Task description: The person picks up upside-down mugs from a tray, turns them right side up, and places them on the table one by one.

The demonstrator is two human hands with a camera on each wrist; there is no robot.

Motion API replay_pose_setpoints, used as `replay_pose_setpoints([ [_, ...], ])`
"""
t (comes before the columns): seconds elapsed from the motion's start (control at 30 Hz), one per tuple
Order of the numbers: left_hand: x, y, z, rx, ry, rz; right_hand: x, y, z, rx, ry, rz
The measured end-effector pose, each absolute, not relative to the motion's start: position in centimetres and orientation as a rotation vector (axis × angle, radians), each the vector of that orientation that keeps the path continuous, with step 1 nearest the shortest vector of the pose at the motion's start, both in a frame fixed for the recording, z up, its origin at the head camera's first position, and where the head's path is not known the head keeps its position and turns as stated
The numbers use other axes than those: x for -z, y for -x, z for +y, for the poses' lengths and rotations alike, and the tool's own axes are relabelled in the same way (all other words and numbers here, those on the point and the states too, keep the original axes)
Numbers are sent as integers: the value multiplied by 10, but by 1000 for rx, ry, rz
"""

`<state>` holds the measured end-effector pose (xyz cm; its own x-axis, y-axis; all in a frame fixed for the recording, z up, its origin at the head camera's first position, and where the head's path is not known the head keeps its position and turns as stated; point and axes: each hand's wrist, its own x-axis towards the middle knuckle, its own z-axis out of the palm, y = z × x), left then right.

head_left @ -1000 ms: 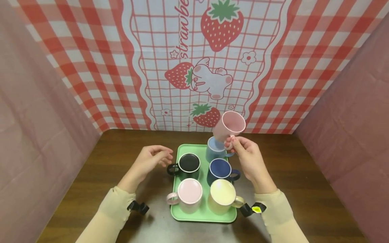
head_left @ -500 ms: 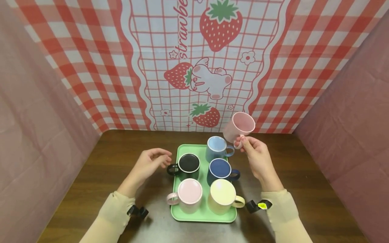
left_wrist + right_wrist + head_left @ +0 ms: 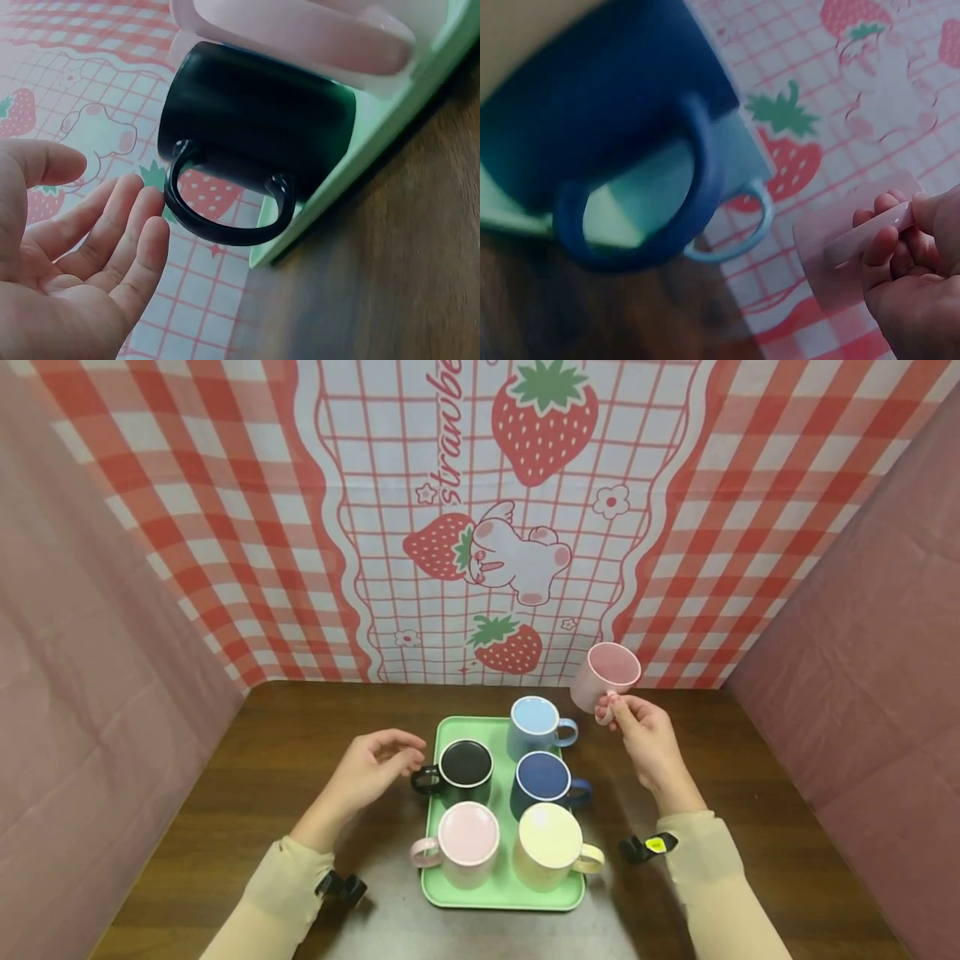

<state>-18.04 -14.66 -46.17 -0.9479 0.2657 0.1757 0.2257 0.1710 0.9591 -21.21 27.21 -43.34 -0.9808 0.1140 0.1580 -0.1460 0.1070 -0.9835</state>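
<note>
By its handle my right hand [image 3: 647,735] holds a pink mug [image 3: 592,683], tilted and raised off to the right of the tray, beyond the light blue mug [image 3: 534,727]. In the right wrist view the fingers and thumb curl round the pink mug's handle [image 3: 866,238]. My left hand [image 3: 372,770] is relaxed, its fingers loosely bent beside the handle of the black mug [image 3: 467,768]; it holds nothing. In the left wrist view the fingertips [image 3: 155,231] are close to the black mug's handle [image 3: 225,232].
A green tray [image 3: 498,897] on the brown wooden table [image 3: 750,827] carries the black and light blue mugs, a dark blue mug [image 3: 543,781], a yellow mug [image 3: 550,839] and a second pink mug [image 3: 468,839]. Behind the table hangs a strawberry-print cloth [image 3: 360,610].
My right hand has moved rightward with the pink mug, from over the light blue mug to past the tray's right side. The left hand has barely shifted; the tray's mugs stay put.
</note>
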Motion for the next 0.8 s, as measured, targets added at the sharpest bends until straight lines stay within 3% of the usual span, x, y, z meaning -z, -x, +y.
replay_pose_setpoints([
  [0.8,476,184,-158,-1515,-736,2589,475,240,293,-1937,114,-2305],
])
